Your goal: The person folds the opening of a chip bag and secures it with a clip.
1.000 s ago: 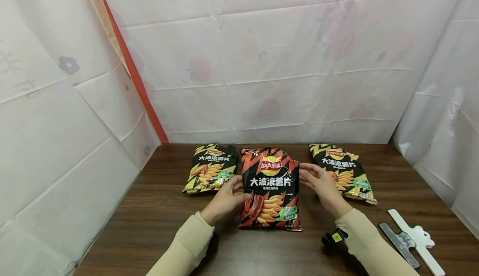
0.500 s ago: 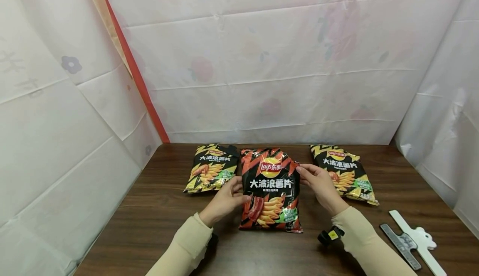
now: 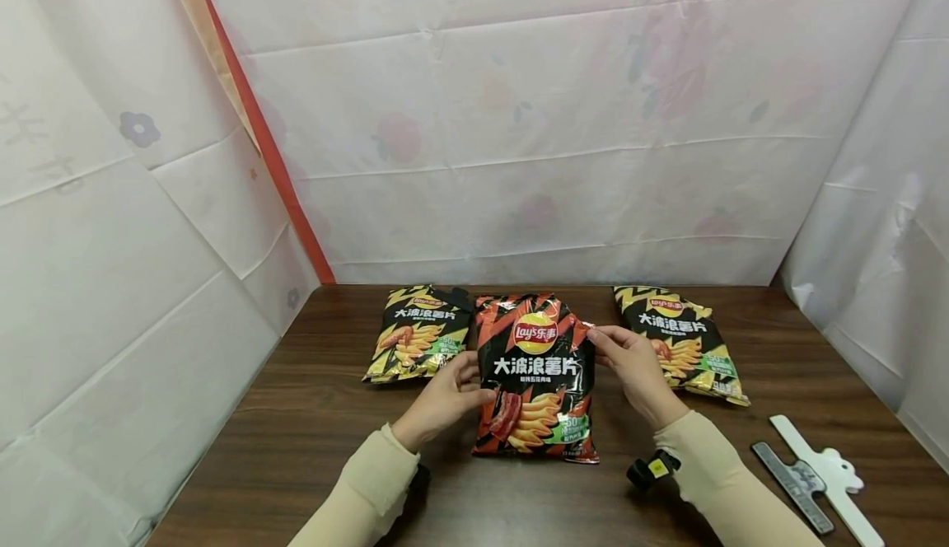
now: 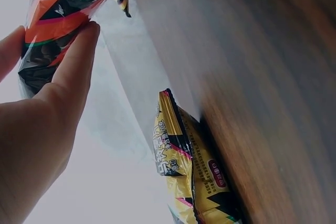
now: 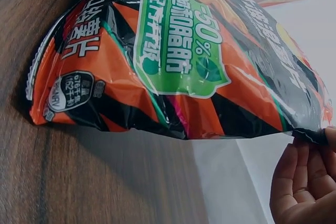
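A red-and-black chip bag [image 3: 537, 374] stands tilted in the middle of the dark wooden table [image 3: 311, 432], its bottom seam on the wood. My left hand [image 3: 448, 395] grips its left edge about halfway up, fingers [image 4: 73, 66] against the foil. My right hand [image 3: 626, 362] pinches the upper right corner; in the right wrist view the fingertips [image 5: 315, 145] meet the bag's seam [image 5: 307, 132]. The bag [image 5: 173, 61] fills that view, its underside lifted off the wood.
A yellow-and-black chip bag [image 3: 418, 333] lies flat to the left, also seen as the yellow bag [image 4: 191, 166] in the left wrist view. Another yellow bag [image 3: 678, 341] lies to the right. A white sealing clip [image 3: 819, 477] and a grey clip [image 3: 789, 485] lie at the front right. White sheets wall the table.
The red bag has tipped slightly more upright and its top has shifted a little. Both hands kept their hold; the right hand edged up toward the top corner.
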Available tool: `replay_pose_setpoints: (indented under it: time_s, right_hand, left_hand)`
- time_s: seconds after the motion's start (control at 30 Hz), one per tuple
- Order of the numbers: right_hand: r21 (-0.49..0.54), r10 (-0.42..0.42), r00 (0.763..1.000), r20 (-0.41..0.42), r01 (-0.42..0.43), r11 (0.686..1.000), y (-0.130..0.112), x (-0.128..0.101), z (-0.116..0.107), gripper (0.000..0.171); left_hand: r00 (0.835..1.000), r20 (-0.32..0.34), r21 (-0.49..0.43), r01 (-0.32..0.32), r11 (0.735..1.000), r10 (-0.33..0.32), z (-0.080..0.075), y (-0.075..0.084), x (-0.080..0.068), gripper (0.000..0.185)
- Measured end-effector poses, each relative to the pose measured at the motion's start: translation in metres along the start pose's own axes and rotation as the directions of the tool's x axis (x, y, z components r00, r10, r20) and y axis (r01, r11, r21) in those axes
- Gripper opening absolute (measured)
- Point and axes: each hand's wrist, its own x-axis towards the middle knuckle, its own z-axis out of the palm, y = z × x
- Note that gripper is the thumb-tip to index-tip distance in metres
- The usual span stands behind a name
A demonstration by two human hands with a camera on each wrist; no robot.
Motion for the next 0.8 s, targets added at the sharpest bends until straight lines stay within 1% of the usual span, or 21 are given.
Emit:
replay_pose_setpoints:
  time_s: [0.13,0.33,0.43,0.67,0.8]
  right_hand:
    - [0.008,-0.006,1.0,-0.001,0.006,1.0,0.0001,-0.0014,0.0004,0.035]
    - [0.039,-0.022,1.0,-0.002,0.022,0.999,0.0013,-0.0028,0.0011,0.027]
    - [0.058,-0.027,1.0,0.002,0.027,0.998,0.0011,-0.004,0.0011,0.024]
    - [0.101,-0.04,0.999,0.037,0.036,0.994,-0.0005,-0.0068,0.0001,0.017]
    - [0.118,-0.038,0.998,0.041,0.033,0.992,-0.0013,-0.0067,0.0006,0.013]
  left_hand:
    - [1.0,0.013,-0.005,-0.003,1.0,0.003,0.0001,-0.0003,-0.0006,0.059]
    - [1.0,0.021,0.007,-0.011,1.0,0.011,-0.0003,-0.0016,-0.0013,0.061]
    - [1.0,0.024,0.016,-0.017,1.0,0.017,-0.0001,-0.0016,-0.0013,0.059]
    - [1.0,-0.007,0.048,-0.02,0.999,0.021,-0.0008,0.0013,-0.0007,0.057]
    - [0.999,-0.047,0.083,0.005,0.997,-0.001,-0.0034,0.0061,0.0006,0.06]
